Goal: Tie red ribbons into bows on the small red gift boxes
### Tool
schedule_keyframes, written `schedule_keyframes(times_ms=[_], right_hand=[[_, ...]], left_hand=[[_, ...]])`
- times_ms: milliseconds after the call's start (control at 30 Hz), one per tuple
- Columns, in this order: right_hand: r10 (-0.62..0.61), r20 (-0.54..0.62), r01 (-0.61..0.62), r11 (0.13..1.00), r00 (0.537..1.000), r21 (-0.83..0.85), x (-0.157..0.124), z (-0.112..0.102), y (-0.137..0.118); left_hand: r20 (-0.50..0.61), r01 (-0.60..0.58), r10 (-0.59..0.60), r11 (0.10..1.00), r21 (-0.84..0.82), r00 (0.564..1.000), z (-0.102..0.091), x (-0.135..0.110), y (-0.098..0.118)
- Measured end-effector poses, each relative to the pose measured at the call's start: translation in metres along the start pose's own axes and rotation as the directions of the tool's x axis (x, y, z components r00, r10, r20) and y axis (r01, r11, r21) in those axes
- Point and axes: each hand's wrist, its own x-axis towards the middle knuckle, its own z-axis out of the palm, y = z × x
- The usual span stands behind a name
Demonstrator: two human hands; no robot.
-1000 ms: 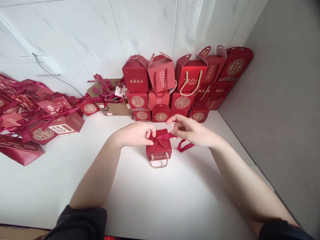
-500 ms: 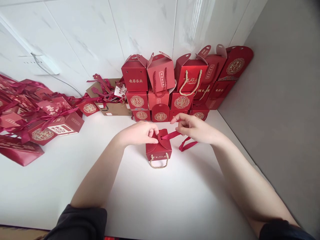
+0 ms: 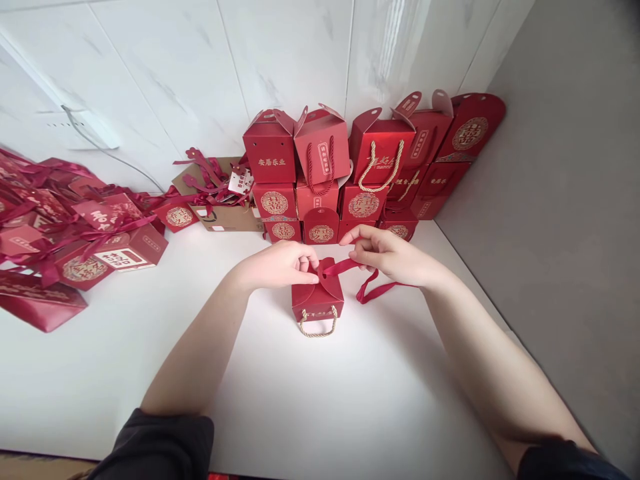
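Note:
A small red gift box (image 3: 318,303) stands upright on the white table, its curved top flaps folded together and a twisted gold cord handle (image 3: 319,333) hanging at its front. A dark red ribbon (image 3: 341,267) comes out of the slot in the top and runs to the right. My left hand (image 3: 280,267) is closed in a pinch at the left side of the top flaps; its fingertips are partly hidden. To the right, my right hand (image 3: 387,257) pinches the ribbon between thumb and fingers. The ribbon's loose length (image 3: 375,292) hangs in a loop below that hand.
Stacked red boxes (image 3: 320,200) line the tiled wall behind. A cardboard box (image 3: 227,220) holding ribbons and tags is left of them. Ribbon-tied red boxes (image 3: 83,267) are heaped at the left. A grey panel (image 3: 565,220) bounds the table (image 3: 320,413) at the right.
Very little differs. My left fingertips have shifted slightly right at the flaps, and the ribbon by my right hand has moved slightly left. The box stays in place.

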Motion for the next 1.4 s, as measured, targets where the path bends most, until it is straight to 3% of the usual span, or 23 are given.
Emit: schedule_keyframes(times_ms=[333,467,600,667,767,900,967,1067,1133,1233,1333,1400], right_hand=[[0.075,0.109,-0.075,0.997,0.991,-0.002,0.000,0.000,0.003],[0.066,0.111,-0.057,0.995,0.992,-0.079,-0.002,-0.002,0.002],[-0.118,0.038,0.123,0.970,0.992,-0.210,-0.001,0.007,-0.003],[-0.267,0.018,0.264,0.942,0.964,-0.209,0.002,0.016,-0.006],[-0.416,0.070,0.421,0.902,0.907,-0.094,0.008,0.029,-0.005],[-0.397,0.118,0.383,0.915,0.910,0.125,0.013,0.035,0.003],[-0.375,0.078,0.359,0.919,0.924,0.166,0.014,0.034,0.006],[-0.352,-0.004,0.348,0.923,0.936,0.168,0.012,0.033,0.005],[-0.334,-0.024,0.334,0.929,0.942,0.163,0.012,0.034,0.003],[-0.322,-0.001,0.317,0.933,0.947,0.173,0.013,0.042,0.003],[-0.303,0.023,0.295,0.942,0.953,0.161,0.016,0.050,0.007],[-0.285,0.040,0.277,0.950,0.958,0.144,0.017,0.054,0.010]], left_hand=[[-0.012,-0.031,0.029,0.982,-0.188,1.000,0.003,0.010,-0.003],[-0.015,0.012,-0.015,0.974,-0.224,1.000,-0.001,0.010,-0.006],[-0.149,-0.012,-0.015,0.985,-0.172,0.989,-0.016,-0.004,-0.005],[-0.240,-0.073,0.027,0.980,-0.187,0.970,-0.023,-0.014,-0.001],[-0.282,-0.184,0.129,0.966,-0.179,0.951,-0.025,-0.025,0.009],[-0.341,-0.221,0.193,0.974,-0.044,0.920,-0.013,-0.036,0.026],[-0.372,-0.114,0.129,0.992,0.062,0.919,-0.003,-0.040,0.030],[-0.370,0.140,-0.042,0.960,0.243,0.928,0.015,-0.042,0.024],[-0.347,0.219,-0.115,0.935,0.280,0.931,0.028,-0.041,0.017],[-0.371,0.208,-0.096,0.939,0.275,0.924,0.043,-0.037,0.006],[-0.474,0.161,0.002,0.939,0.304,0.880,0.052,-0.036,-0.004],[-0.530,0.108,0.023,0.970,0.216,0.848,0.056,-0.038,-0.014]])
